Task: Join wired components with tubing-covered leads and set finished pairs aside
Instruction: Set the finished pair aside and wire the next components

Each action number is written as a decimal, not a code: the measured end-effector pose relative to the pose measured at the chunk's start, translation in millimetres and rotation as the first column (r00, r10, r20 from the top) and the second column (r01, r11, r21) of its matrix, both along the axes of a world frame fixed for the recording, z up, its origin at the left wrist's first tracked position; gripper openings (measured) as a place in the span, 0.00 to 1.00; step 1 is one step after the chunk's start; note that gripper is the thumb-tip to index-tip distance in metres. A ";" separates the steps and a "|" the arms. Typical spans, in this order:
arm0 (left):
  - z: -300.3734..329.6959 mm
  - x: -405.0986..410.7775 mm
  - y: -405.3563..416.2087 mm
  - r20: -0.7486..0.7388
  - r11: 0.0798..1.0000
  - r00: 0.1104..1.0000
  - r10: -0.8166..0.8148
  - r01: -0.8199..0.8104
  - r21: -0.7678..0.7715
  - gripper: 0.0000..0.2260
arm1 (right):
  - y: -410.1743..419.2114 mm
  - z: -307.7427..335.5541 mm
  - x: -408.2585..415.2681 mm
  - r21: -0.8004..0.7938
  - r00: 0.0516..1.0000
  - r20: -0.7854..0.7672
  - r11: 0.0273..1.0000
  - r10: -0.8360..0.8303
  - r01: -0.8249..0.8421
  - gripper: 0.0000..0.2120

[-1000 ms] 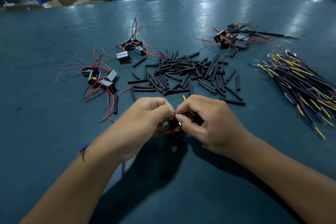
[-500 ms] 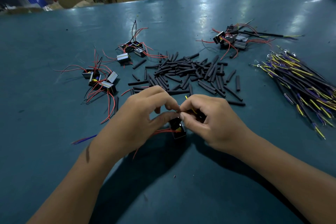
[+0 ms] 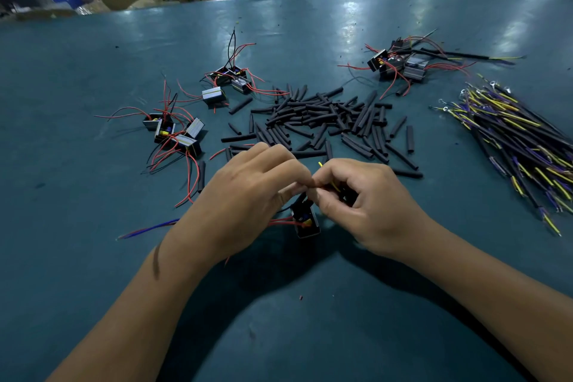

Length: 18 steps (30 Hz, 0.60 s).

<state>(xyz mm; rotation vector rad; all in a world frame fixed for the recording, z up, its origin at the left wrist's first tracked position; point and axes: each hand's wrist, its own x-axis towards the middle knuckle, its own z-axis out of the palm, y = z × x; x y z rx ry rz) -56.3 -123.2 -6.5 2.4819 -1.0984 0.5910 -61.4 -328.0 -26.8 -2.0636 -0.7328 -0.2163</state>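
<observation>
While the teal bench (image 3: pixel 93 257) carries everything, the biggest spread is the pile of black tubing pieces (image 3: pixel 328 121) at its middle, with a bundle of yellow-and-purple leads (image 3: pixel 508 139) by the right edge and clusters of wired components toward the left edge (image 3: pixel 173 133), the far middle (image 3: pixel 229 80) and the far right (image 3: pixel 400 65). Nearer the front edge, the left hand (image 3: pixel 245 198) and right hand (image 3: pixel 366 205) meet fingertip to fingertip, both curled and pinching thin wire ends above a small black component (image 3: pixel 305 222); the fingers hide the joint itself.
</observation>
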 end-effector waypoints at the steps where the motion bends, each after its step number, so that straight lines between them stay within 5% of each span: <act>1: -0.2 -0.3 -0.4 -0.002 1.000 1.000 -0.005 0.005 0.007 0.10 | 0.0 0.2 0.1 0.001 1.000 0.002 1.000 0.002 -0.002 0.03; 18: -11.2 5.1 9.4 0.234 0.990 0.971 -0.056 0.024 0.136 0.03 | -0.1 -0.8 3.1 0.052 0.995 -0.094 0.998 0.023 -0.018 0.04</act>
